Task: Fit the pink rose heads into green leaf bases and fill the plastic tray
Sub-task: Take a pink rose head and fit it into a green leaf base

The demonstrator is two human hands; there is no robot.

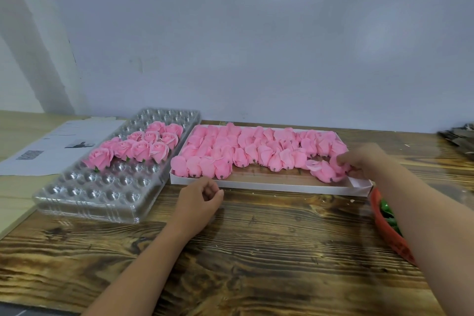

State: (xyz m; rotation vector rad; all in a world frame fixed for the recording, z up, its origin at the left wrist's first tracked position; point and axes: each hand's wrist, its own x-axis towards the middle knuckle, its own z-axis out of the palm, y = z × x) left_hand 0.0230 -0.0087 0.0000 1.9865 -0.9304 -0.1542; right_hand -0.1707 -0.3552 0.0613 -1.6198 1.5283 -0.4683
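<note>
Twelve finished roses in clear tray; right fingers on a rose head, left fingers loosely curled.

The wooden table holds a clear plastic tray and a white box. A paper sheet and a red bowl lie there too.
</note>
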